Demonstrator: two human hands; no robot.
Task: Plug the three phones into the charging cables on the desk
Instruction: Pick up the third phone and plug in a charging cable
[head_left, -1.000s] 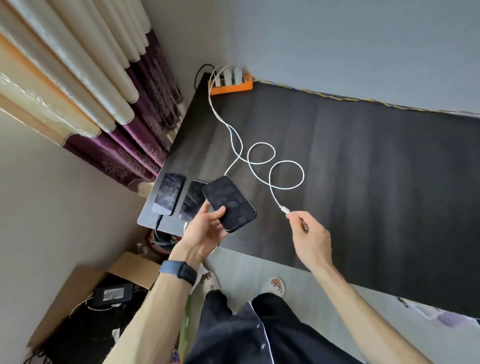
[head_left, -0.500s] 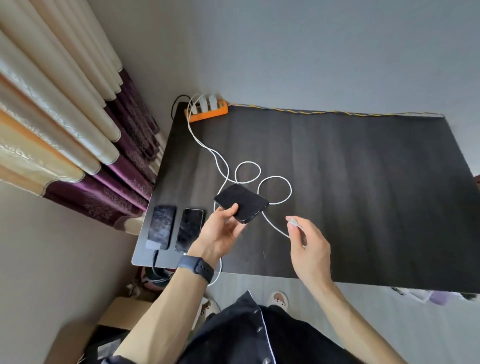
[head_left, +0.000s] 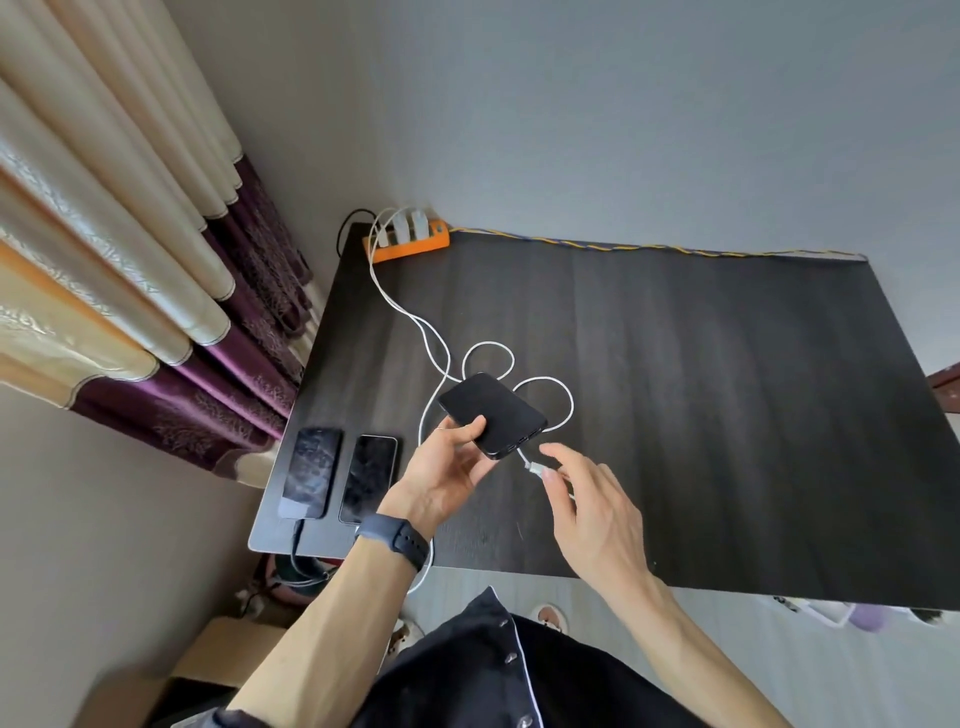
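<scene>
Mid-frame, the left hand (head_left: 447, 475) is gripping a black slab phone (head_left: 491, 414); the right hand's (head_left: 597, 512) fingers (head_left: 551, 480) are pinching a white cable plug (head_left: 533, 469).

A black slab phone (head_left: 491, 414) is held tilted above the desk, two dark-screened phones (head_left: 310, 471) lie flat, white cable (head_left: 550, 395) looped between.
</scene>
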